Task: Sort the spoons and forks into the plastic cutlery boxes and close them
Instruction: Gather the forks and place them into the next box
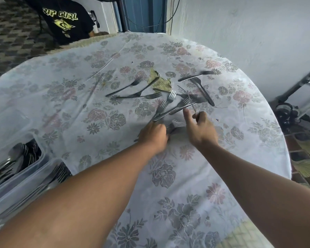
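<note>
**Both hands in the fork pile**

Your left hand (153,135) is curled around a bundle of forks (170,108), its grip clenched on their handles, the tines fanning up and away from you. Your right hand (200,129) sits just beside it, grasping one fork (197,111) upright between thumb and curled fingers, with the index finger pointing out. More loose forks (132,85) lie scattered on the counter (79,77) beyond both hands, some crossing each other near a tear (159,80) in the floral cloth. At your far left, two open plastic boxes stand side by side: the spoon box (43,154) farther away, the fork box (52,161) nearer, partly hidden by your left forearm. A person in a black shirt (64,20) sits across the counter.
</note>
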Tool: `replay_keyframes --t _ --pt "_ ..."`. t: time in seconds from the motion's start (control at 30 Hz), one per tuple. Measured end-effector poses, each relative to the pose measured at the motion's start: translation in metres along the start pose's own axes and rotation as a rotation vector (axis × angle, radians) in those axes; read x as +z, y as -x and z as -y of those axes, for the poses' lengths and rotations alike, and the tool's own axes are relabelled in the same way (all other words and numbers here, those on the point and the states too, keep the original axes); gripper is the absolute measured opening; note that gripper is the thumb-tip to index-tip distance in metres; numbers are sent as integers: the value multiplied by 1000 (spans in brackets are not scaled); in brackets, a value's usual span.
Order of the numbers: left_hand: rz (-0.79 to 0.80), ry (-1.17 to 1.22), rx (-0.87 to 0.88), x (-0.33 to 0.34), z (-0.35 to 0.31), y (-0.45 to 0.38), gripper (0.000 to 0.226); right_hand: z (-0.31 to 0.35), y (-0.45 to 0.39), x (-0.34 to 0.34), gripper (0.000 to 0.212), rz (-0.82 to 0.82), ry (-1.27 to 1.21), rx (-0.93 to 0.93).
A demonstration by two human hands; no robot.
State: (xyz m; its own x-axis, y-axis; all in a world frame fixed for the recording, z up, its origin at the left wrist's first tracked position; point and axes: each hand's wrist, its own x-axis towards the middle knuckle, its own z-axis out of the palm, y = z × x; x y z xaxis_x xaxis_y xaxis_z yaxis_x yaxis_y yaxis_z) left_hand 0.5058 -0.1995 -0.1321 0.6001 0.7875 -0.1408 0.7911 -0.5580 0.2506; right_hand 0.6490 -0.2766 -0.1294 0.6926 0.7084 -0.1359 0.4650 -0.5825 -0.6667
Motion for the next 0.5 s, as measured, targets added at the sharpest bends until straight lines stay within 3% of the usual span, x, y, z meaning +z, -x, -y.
replay_keyframes --t 0.1,0.2,0.37,0.5 --pt "-88 -4 24 0 8 9 11 7 -12 11 33 20 116 -117" --pt "-118 75 -7 -2 16 12 13 24 -23 18 19 57 116 -169" --pt "18 106 -89 -9 27 14 14 35 -41 25 30 38 -54 -67" --pt "149 177 -149 -15 37 14 9 29 -45 31 29 84 125 -135"
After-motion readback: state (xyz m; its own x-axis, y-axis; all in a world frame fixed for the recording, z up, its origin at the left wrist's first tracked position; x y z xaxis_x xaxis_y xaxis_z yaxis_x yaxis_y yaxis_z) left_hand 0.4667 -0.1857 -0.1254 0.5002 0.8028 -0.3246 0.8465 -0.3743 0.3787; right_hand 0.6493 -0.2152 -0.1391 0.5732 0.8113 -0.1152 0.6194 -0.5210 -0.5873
